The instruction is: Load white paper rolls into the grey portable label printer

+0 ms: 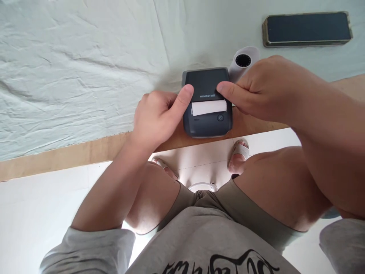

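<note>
Between my two hands is a dark label printer marked NIIMBOT, with a power button on its front part. A strip of white label paper sticks out of its slot. My left hand grips the printer's left side, thumb resting on the top edge and fingers hidden beside or below it. On the other side, my right hand holds the printer with its thumb on the lid's right edge; its fingers are curled out of sight. The lid looks closed.
Just beyond my right hand lies a white roll with a dark core end. A phone-like dark slab rests at the far right. Pale wrinkled cloth covers the table, whose wooden edge runs in front of my legs.
</note>
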`<act>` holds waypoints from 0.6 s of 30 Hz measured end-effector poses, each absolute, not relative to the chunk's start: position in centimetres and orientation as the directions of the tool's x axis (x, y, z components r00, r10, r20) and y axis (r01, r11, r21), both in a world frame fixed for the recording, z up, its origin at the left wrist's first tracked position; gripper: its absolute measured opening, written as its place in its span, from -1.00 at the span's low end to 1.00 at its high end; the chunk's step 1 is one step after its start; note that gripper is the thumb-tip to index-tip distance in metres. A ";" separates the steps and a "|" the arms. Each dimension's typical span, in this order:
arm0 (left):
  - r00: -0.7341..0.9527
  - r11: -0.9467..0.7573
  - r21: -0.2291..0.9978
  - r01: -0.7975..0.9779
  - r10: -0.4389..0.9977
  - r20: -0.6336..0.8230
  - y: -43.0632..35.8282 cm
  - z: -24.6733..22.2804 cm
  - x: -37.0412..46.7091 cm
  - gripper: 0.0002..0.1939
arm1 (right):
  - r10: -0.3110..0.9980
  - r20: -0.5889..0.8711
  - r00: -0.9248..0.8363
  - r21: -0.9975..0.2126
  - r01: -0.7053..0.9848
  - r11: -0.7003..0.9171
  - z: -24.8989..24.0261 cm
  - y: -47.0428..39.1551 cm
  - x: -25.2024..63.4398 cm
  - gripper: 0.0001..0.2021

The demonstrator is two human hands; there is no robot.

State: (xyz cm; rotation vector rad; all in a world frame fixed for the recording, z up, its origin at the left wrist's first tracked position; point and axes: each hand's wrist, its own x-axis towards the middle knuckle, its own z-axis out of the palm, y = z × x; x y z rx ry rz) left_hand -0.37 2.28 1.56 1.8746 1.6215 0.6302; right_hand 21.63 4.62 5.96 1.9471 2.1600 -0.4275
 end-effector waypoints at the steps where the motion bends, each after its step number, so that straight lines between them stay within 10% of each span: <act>1: 0.133 -0.077 0.691 0.718 0.991 -0.027 2.4 1.6 -0.2 -0.31 | 0.936 -0.335 -0.110 -0.083 0.993 0.087 6.0 4.6 21.6 -0.19; 18: 0.088 -0.029 0.696 0.717 0.995 -0.049 2.4 1.9 0.5 -0.33 | 0.889 -0.452 0.068 -0.166 0.973 -0.159 6.7 5.2 21.3 -0.31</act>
